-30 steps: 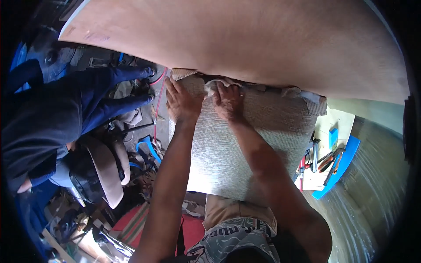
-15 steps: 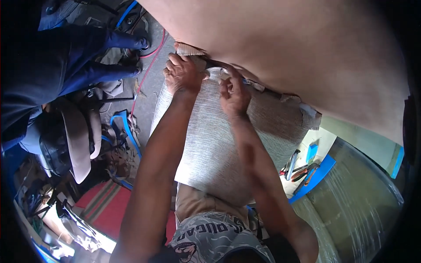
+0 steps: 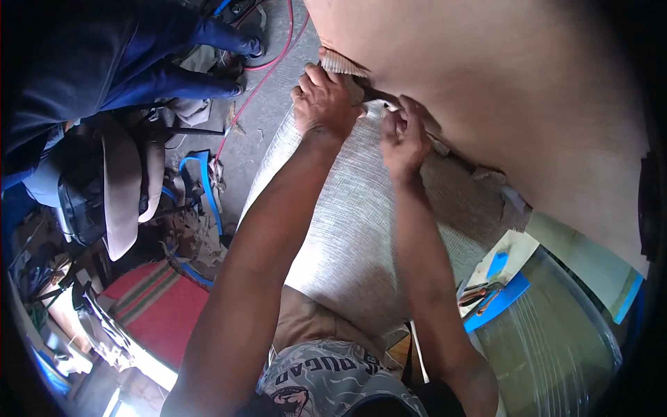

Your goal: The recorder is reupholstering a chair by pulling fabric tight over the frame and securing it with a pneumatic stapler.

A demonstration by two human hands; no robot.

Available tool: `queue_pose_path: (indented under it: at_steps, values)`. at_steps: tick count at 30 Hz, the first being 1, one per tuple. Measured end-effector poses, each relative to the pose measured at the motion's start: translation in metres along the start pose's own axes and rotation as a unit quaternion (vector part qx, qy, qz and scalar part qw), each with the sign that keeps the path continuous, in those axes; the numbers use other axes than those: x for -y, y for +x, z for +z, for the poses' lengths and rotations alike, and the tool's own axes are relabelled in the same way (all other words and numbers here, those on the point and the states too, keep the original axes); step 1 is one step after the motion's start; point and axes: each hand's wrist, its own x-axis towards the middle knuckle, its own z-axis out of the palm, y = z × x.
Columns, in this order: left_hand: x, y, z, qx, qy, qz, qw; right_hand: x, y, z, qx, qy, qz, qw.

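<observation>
A sheet of grey woven upholstery fabric [image 3: 347, 222] hangs from the edge of a large smooth beige upholstered piece [image 3: 500, 76] and drapes toward my lap. My left hand [image 3: 323, 101] is closed over the fabric's upper edge, beside a ribbed beige flap [image 3: 342, 64]. To its right, my right hand [image 3: 405, 142] has its fingers curled and pinched at the same edge, close under the beige piece. Whatever lies between the right fingertips is too small to make out. A dark gap runs along the edge between the two hands.
Pliers and other hand tools [image 3: 483, 295] lie at the right beside a blue strip [image 3: 514, 292] and plastic-wrapped panel [image 3: 556, 326]. A person in dark clothes [image 3: 76, 62] stands at the left. A red hose [image 3: 267, 90] crosses the floor; a red striped cushion [image 3: 156, 313] lies lower left.
The whole view has shifted, so both hands and the fabric appear farther right. Both hands stay at the fabric's upper edge, the right fingers still curled there.
</observation>
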Motion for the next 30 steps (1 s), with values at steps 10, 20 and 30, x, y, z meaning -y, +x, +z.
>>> queue_pose_path:
  at_steps: [10, 20, 30]
  values:
    - [-0.008, -0.002, -0.003, -0.036, 0.016, -0.026, 0.999, 0.02, -0.054, 0.017, 0.284, -0.269, -0.028, 0.92]
    - [-0.006, 0.005, 0.03, -0.077, 0.081, -0.069, 0.991, 0.036, -0.017, 0.02, 0.371, -0.257, 0.032, 0.892]
    - [-0.013, 0.002, 0.016, -0.094, 0.025, -0.072, 0.993, 0.025, -0.046, -0.01, 0.348, -0.262, 0.051, 0.899]
